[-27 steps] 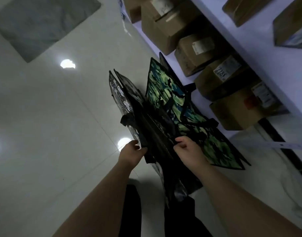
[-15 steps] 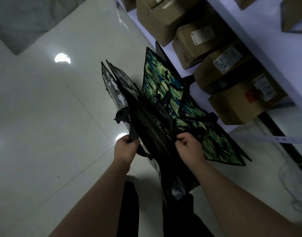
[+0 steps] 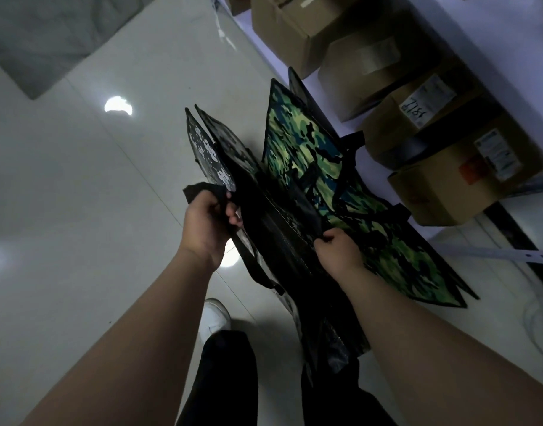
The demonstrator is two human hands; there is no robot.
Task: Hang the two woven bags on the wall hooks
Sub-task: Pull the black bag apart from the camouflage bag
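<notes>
Black straps are gripped in both fists; the left hand (image 3: 207, 224) squeezes one handle of the black and white bag (image 3: 221, 155), the right hand (image 3: 338, 252) pinches the other; the green bag (image 3: 319, 167) lies just behind it, leaning on brown boxes (image 3: 448, 186); a white shoe (image 3: 215, 316) stands on the shiny floor (image 3: 79, 195) below.

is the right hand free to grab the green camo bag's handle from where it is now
Probably not yet. The right hand is pinched on a black strap of the black and white bag. The green camo bag lies just beyond it, with its black handle uncovered, so letting go should leave a clear path.
</notes>
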